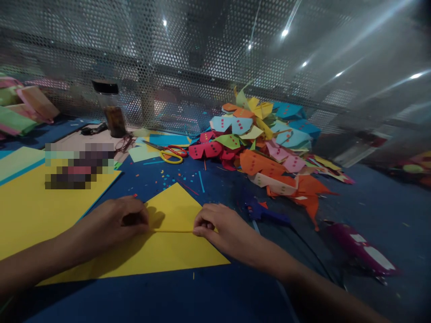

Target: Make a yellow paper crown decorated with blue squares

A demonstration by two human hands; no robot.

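Note:
A yellow sheet of paper (168, 251) lies before me, one corner pointing away and a straight fold line running across it between my hands. At the left end of that line my left hand (117, 217) pinches the paper, thumb and fingers together. My right hand (230, 229) has its fingers curled in and grips the line's right end. Part of the sheet is hidden under my left forearm. Just right of my right hand rests a blue glue gun (269, 214) with a dark cord.
Scissors (171, 154) with red and yellow handles lie beyond the paper among coloured scraps. Folded paper shapes (262, 161) are heaped at the back right. A purple object (360, 249) lies right, larger yellow sheets (27, 202) left. A dark-lidded bottle (113, 112) stands before a perforated metal panel (188, 58).

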